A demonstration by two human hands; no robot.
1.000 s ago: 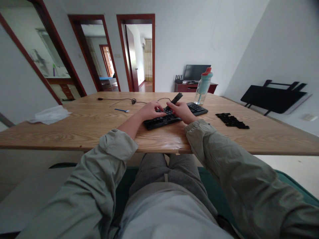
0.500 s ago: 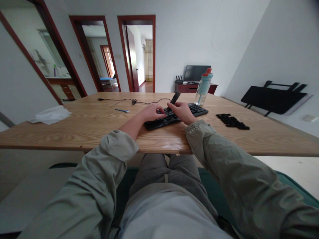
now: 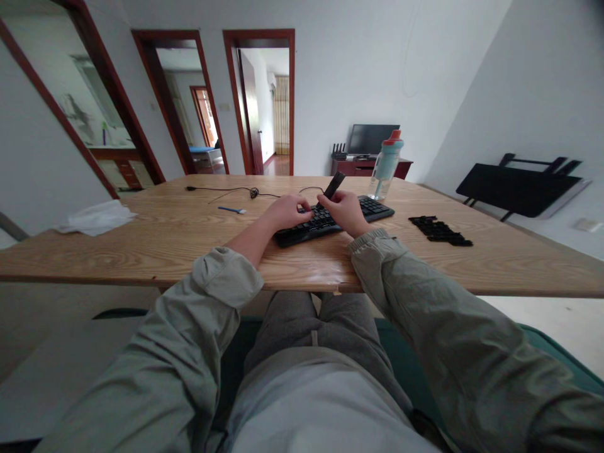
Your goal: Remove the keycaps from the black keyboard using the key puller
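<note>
A black keyboard [image 3: 302, 235] lies at a slant on the wooden table in front of me. My left hand [image 3: 287, 212] rests over its left part, thumb and forefinger apart, with nothing visible between them; the other fingertips are hidden. In my right hand [image 3: 348, 212] is a flat black bar-shaped object [image 3: 334, 185], gripped between thumb and fingers. It tilts up and to the right, with its lower end over the middle keys. Whether that end touches the keys is too small to tell.
Behind the keyboard stands a clear bottle [image 3: 383, 168] with a red and blue top. Dark strips [image 3: 440, 231] lie to the right. Leftward are a blue-handled brush [image 3: 231, 209], a black cable [image 3: 226, 189] and crumpled white paper or cloth [image 3: 98, 217]. The table's front edge [image 3: 325, 290] is close to me.
The black bar in my right hand has shifted slightly up and to the right. My left hand stays almost where it was on the keyboard.
</note>
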